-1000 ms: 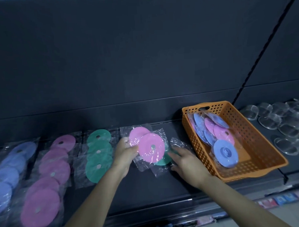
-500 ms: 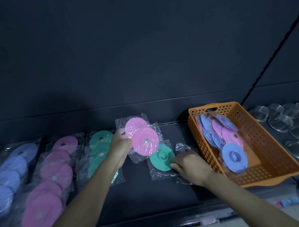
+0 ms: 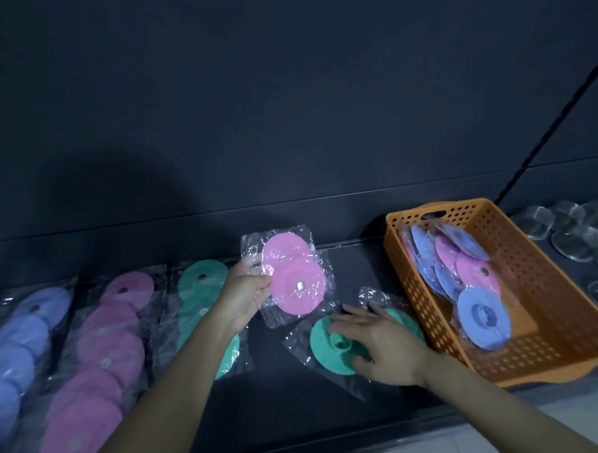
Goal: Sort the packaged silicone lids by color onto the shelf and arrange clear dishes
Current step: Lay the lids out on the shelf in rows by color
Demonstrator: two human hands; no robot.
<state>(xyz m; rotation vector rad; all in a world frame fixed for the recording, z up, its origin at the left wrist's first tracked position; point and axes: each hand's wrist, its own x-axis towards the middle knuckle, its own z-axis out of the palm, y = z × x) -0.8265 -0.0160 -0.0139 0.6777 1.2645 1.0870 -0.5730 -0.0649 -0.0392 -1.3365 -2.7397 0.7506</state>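
Left hand [image 3: 244, 297] pinches two bagged pink lids [image 3: 295, 281] above the shelf [image 3: 230, 417]. Right hand [image 3: 385, 349] lies flat, fingers straight, on green lids [image 3: 325, 345] mid-shelf, beside the orange basket [image 3: 541, 318]. We judge sorting underway; next, the pinks join the pink row [image 3: 107, 337].

The left hand [image 3: 244, 293], on a bare forearm reaching in from the lower left, pinches the packaged pink lids [image 3: 298, 288] between thumb and curled fingers, while the right hand [image 3: 381, 346], its forearm entering from the lower right, lies palm down, fingers straight and spread.
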